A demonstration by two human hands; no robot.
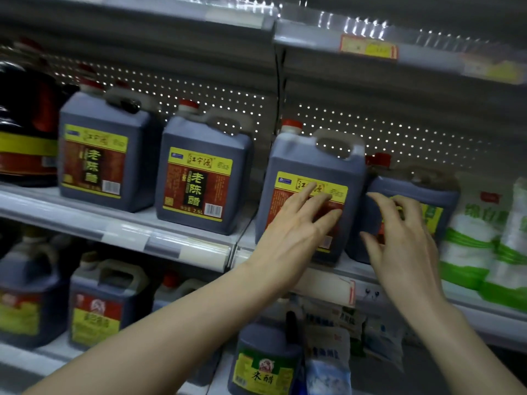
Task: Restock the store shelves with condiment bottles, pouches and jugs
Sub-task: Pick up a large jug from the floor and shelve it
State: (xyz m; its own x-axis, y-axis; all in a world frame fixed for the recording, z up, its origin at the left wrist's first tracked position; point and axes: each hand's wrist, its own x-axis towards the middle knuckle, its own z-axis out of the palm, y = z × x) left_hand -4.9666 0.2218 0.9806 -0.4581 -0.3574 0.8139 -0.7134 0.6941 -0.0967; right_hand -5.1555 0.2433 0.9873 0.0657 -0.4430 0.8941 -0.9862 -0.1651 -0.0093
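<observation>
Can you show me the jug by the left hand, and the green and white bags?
Dark plastic vinegar jug with red cap [293, 161]: head view, upper body.
Green and white plastic pouches [470, 240]: head view, front face.

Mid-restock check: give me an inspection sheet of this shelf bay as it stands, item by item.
Surface: middle shelf, white, with a label strip along its front edge.
Job's things: vinegar jugs upright in a row, with red caps; third jug and fourth jug stand close together.
Clutter: nothing seen.
Grippers: left hand lies flat on the third jug's label; right hand, fingers spread, touches the fourth jug's front.
Cables: thin dark line down the upright; cannot tell if it is a cable.
Surroundings: white-green pouches at right; lower jugs below; perforated back panel.
</observation>
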